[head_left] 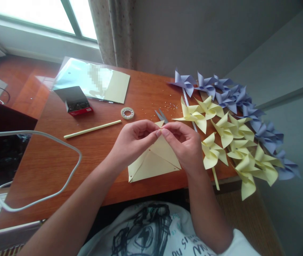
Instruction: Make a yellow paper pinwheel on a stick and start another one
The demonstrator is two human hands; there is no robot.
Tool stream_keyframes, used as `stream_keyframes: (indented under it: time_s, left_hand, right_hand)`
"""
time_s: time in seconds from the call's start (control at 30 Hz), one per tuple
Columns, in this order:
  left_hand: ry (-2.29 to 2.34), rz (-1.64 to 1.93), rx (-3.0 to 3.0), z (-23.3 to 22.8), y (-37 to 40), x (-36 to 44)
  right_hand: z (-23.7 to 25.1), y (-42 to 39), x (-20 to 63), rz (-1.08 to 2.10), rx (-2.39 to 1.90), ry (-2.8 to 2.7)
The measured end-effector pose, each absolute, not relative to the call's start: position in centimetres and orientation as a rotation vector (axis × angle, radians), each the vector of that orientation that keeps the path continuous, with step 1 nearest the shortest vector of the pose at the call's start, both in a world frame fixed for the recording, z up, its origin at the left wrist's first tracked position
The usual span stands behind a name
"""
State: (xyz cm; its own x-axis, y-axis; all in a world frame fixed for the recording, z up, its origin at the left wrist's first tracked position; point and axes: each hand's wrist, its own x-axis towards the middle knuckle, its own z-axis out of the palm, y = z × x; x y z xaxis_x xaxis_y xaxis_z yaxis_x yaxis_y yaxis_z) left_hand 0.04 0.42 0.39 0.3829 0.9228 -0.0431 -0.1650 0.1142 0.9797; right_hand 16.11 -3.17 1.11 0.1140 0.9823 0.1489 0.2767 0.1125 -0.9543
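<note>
A pale yellow cut paper square (151,161) lies at the near edge of the wooden table (60,167), its flaps partly lifted. My left hand (134,140) and my right hand (184,144) meet above it, fingertips pinching the paper's upper corner together. Whether something small sits between the fingertips cannot be told. Scissors (161,115) poke out just behind my hands.
Several yellow pinwheels (220,137) and purple pinwheels (228,94) fill the table's right side. A yellow straw (92,129), a tape roll (127,113), a small dark box (74,100) and paper sheets (92,80) lie to the left. A white cable (68,142) loops at the left.
</note>
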Motion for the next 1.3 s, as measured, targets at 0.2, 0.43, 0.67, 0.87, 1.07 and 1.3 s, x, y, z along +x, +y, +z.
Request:
stream_keyframes:
  time_s: [0.2, 0.43, 0.67, 0.87, 1.07, 1.3]
  left_hand:
    - [0.842, 0.935, 1.199, 0.74, 0.39, -0.24]
    - [0.85, 0.955, 1.193, 0.35, 0.59, -0.21]
    - [0.866, 0.965, 1.198, 0.51, 0.55, -0.11]
    - [0.877, 0.968, 1.22, 0.46, 0.55, -0.06]
    - [0.864, 0.966, 1.212, 0.4, 0.52, -0.06]
    - [0.867, 0.968, 1.199, 0.5, 0.4, 0.01]
  right_hand:
    - [1.03, -3.11, 16.2, 0.872, -1.346, -1.377]
    - [1.16, -3.13, 16.16, 0.854, -1.362, -1.395]
    - [1.38, -3.13, 16.16, 0.847, -1.374, -1.416]
    - [1.22, -3.08, 16.09, 0.809, -1.393, -1.433]
    - [1.25, -3.09, 16.01, 0.787, -1.401, -1.452]
    - [1.29, -3.13, 15.93, 0.742, -1.421, -1.466]
